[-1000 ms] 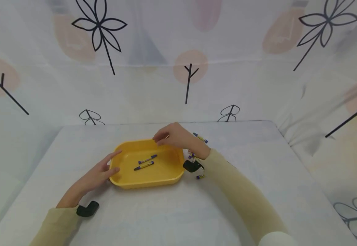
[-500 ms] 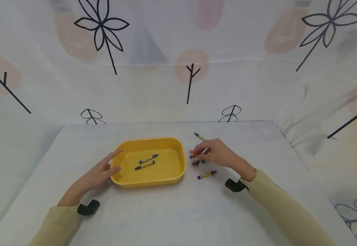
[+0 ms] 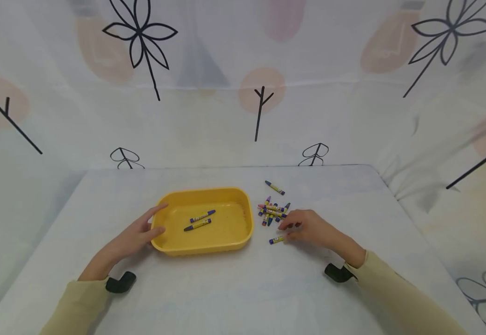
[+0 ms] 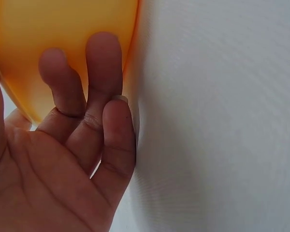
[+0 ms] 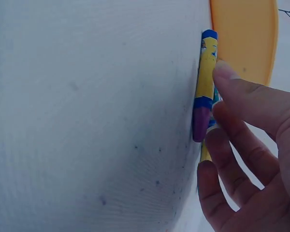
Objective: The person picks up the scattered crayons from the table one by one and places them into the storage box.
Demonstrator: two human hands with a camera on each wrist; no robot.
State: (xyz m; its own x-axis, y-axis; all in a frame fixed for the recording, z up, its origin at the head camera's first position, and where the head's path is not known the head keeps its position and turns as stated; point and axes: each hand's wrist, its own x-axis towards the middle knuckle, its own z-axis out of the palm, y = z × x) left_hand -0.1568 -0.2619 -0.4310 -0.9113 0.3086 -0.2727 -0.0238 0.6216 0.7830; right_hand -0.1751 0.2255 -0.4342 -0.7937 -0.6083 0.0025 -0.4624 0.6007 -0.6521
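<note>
A yellow plastic tray (image 3: pixel 209 247) stands on the table with two crayons, one (image 3: pixel 203 216) behind the other (image 3: pixel 197 225), lying inside. My left hand (image 3: pixel 136 235) holds its left end, thumb and index finger over the rim; in the left wrist view other fingers rest against the tray's outer wall (image 4: pixel 63 24). Right of the tray, a purple crayon (image 5: pixel 206 72) in a yellow wrapper lies on the table. My right hand (image 3: pixel 309 228) is at it, thumb tip beside the wrapper and fingers bent with a gap. The thumb hides its purple end in the head view.
Behind the right hand lies a small pile of crayons (image 3: pixel 273 210) in several colours, close to the tray's right side. A single crayon (image 3: pixel 275 187) lies apart, farther back. A patterned cloth (image 3: pixel 209 121) hangs behind the white-covered table (image 3: pixel 209 298).
My right hand has left the tray, passed over the crayon pile and come right and nearer to the purple crayon. The left hand and the tray stay put.
</note>
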